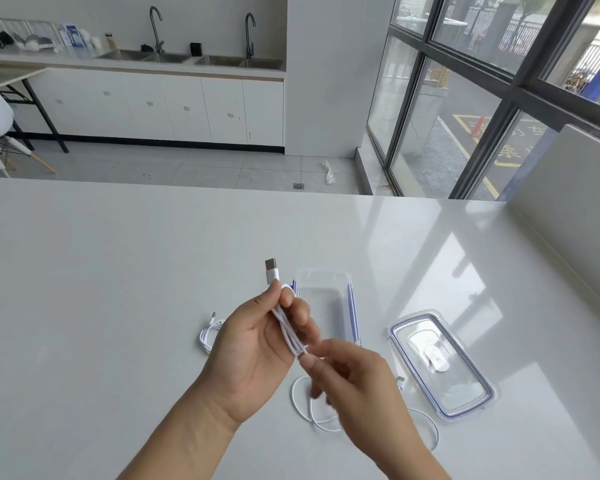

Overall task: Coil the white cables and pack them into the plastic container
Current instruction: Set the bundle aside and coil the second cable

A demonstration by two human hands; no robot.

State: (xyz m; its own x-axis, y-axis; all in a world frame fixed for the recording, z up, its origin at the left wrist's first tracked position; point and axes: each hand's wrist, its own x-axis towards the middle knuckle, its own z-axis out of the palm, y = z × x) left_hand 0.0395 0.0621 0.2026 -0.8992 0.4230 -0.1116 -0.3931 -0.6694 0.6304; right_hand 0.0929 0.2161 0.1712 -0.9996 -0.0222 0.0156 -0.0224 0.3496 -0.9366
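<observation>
Surface: glossy white bench [118,271].
Your hands: left hand [257,344] pinches the folded white cable [289,332]; right hand [354,379] grips its tail.
Risk: loosen your pinch and the loops spring apart.

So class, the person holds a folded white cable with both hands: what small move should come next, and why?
Probably wrap another turn: the left hand pinches the folded cable, the right hand grips its lower end, and the container stands open and empty.
</observation>
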